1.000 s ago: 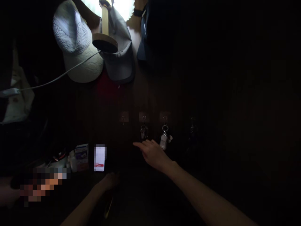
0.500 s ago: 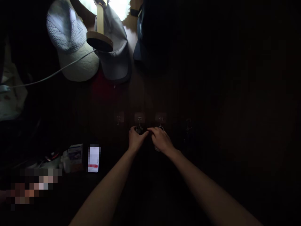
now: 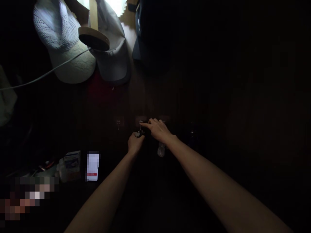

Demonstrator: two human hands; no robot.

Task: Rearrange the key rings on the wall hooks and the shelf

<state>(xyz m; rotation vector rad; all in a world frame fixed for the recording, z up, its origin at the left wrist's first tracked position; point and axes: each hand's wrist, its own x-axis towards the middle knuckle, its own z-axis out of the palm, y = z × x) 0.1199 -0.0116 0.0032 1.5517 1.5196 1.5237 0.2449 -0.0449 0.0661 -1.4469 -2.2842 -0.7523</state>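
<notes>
Head view, dim all over: my two bare forearms run up from the lower edge toward a row of small wall hooks. My left hand (image 3: pixel 135 143) is curled shut around a bunch of keys (image 3: pixel 139 133), pinching it just under the middle hook (image 3: pixel 141 122). My right hand (image 3: pixel 159 129) lies above and beside it, forefinger stretched out so its tip touches that hook, the other fingers loosely bent; it grips nothing that I can see.

To do this well, I judge I should keep the bunch steady in the left, guide the ring with the right fingertip, and lift straight so the ring clears the hook's tip without twisting the hook on the wall.

A pale key fob (image 3: pixel 160 150) hangs below my right wrist; its hook is covered by the hand. Off to the left sit a small box (image 3: pixel 72 161) and a lit phone (image 3: pixel 92 166). Farther up hang a white cap (image 3: pixel 62 45) and a grey cap (image 3: pixel 111 55), with a wooden lamp base (image 3: pixel 93 37) and its cord (image 3: pixel 43 75) across them.

Whether the ring is on or off the hook, I cannot tell. The right side is black.
</notes>
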